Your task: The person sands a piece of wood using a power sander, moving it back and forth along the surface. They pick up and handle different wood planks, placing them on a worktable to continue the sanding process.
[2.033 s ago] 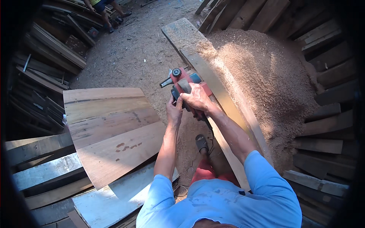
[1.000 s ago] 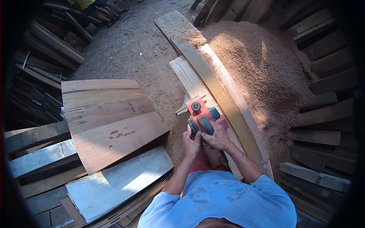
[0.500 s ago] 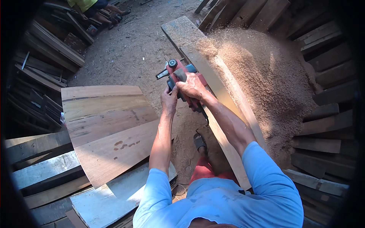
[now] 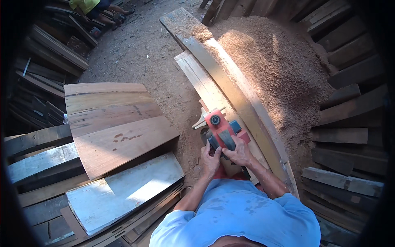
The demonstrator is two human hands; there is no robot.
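Observation:
A red and black electric planer (image 4: 222, 130) rests on a pale wooden board (image 4: 200, 80) near my body. My right hand (image 4: 240, 153) is wrapped round the planer's rear handle. My left hand (image 4: 211, 161) grips the planer's left rear side, its thumb close to the right hand. A light metal guide juts from the tool's left front. The board lies lengthwise along a thicker curved-looking beam (image 4: 234, 94) with shavings on its far end. The planer's underside is hidden.
A large heap of wood shavings (image 4: 271, 70) lies right of the beam. At left are joined reddish boards (image 4: 123, 119) and a whitish slab (image 4: 127, 191). Stacked planks (image 4: 345, 136) line the right side. A person in a yellow top (image 4: 84, 5) is at the far left.
Both hands have drawn the planer back toward my body from farther up the board. More of the board now shows ahead of the tool. The view has shifted.

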